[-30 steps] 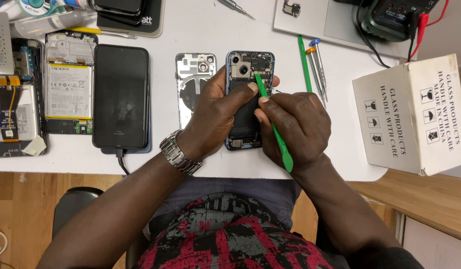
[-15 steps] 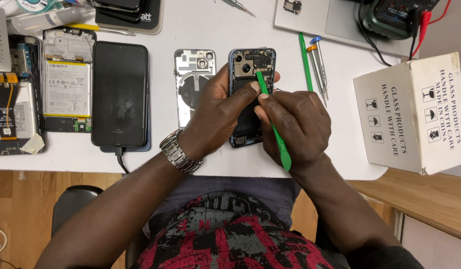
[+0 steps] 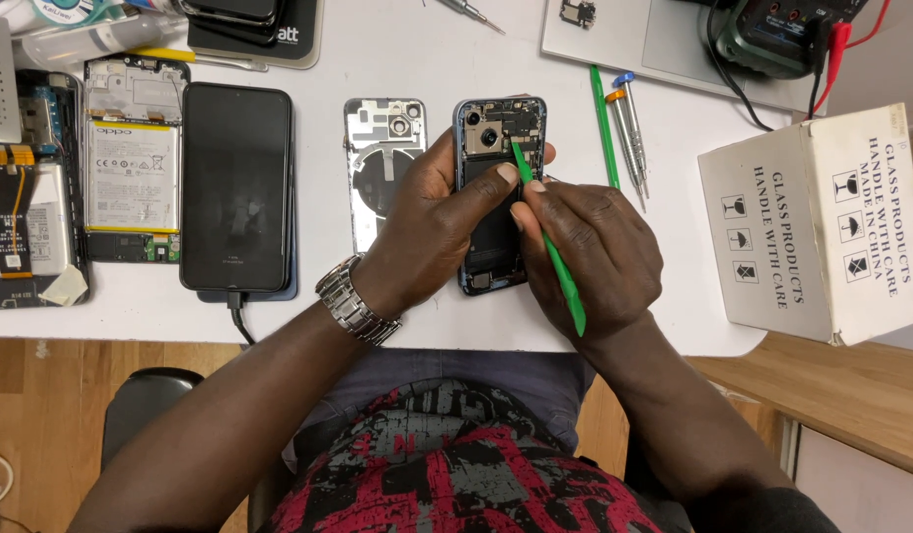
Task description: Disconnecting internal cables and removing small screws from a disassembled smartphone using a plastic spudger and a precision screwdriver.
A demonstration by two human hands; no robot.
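Counts taken around the opened blue-framed phone [image 3: 498, 237] at centre: two hands on it, left hand [image 3: 439, 219] and right hand [image 3: 587, 252], with one green plastic pry tool [image 3: 547, 247] over it and a second green pry tool [image 3: 603, 123] lying just to its right, making two. Also right of it: two metal screwdrivers [image 3: 629, 138] side by side and one white cardboard box [image 3: 822, 227] farther out. Left of it: one detached back cover [image 3: 382, 163], one intact black phone [image 3: 236, 186] on a cable, and one opened phone with white battery [image 3: 131, 158]; one wristwatch [image 3: 354, 301].
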